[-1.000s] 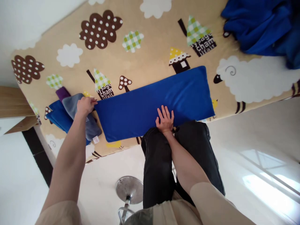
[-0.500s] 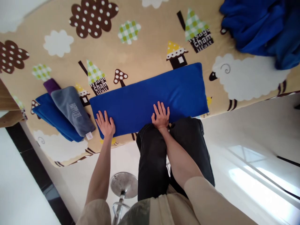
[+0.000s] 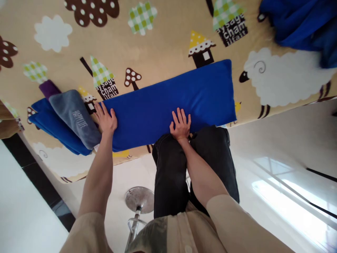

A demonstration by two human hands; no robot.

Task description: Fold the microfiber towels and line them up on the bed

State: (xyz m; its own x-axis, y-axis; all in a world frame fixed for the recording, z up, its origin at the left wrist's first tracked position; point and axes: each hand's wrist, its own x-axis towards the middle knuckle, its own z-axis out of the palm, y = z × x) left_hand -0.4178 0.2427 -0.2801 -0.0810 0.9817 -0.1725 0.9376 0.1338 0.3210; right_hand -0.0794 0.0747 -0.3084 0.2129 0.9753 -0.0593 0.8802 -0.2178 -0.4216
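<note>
We are seeing the long blue cloth (image 3: pixel 147 112) lying left to right across the printed cover (image 3: pixel 163 42); we are resting the left hand (image 3: pixel 106 121) on its left end and the right hand (image 3: pixel 181 125) mid-length, both spread, gripping nothing.

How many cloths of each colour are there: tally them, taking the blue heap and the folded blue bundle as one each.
Blue: 3 (spread cloth, folded bundle, heap)
Grey: 1 (lettered cloth)
Purple: 1 (partly covered cloth)
Total: 5
</note>
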